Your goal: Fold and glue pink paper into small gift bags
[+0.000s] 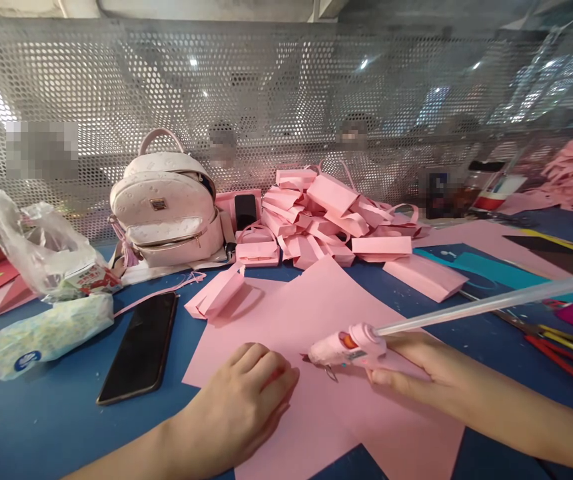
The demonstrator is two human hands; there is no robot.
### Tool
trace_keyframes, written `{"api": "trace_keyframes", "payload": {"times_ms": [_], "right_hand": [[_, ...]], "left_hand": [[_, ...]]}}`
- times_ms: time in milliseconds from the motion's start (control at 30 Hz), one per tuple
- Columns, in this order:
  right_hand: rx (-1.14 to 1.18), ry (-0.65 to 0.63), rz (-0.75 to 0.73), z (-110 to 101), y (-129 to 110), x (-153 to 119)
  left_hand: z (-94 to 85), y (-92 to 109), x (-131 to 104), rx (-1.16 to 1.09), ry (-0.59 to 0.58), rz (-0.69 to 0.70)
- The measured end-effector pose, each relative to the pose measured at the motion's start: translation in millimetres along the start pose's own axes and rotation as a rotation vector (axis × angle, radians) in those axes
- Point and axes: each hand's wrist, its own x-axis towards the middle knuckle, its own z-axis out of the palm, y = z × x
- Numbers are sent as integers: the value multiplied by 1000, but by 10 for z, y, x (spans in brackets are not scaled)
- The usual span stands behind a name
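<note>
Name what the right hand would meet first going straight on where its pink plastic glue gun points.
Most likely the curled left hand: the glue gun in the right hand aims toward it. Height is hard to judge, so it might pass above.

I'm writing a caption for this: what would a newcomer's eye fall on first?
Probably the heap of folded pink paper pieces at the back of the blue table. Next, the pink glue gun in the right hand, its long glue stick slanting up to the right. The pale backpack stands left of the heap.
</note>
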Motion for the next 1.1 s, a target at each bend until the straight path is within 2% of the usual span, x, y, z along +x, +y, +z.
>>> {"api": "trace_keyframes", "payload": {"times_ms": [100,267,467,633,933,1100], "right_hand": [[-28,-96,-22,-16,6,-7],[-41,-155,-23,-49,-44,-10],[-122,-97,9,-52,-77,-16],[-131,-154,37,-68,-45,-39],[-42,-220,-7,-66,-129,-26],[-54,-146,40,-50,-57,-45]], "left_hand": [[-4,-3,5,3,-1,0],[3,-4,1,4,7,-3],[15,0,-24,13,17,1],[12,-5,-8,6,13,-3],[2,0,-10,12,21,-2],[19,-13,-11,8,73,20]]}}
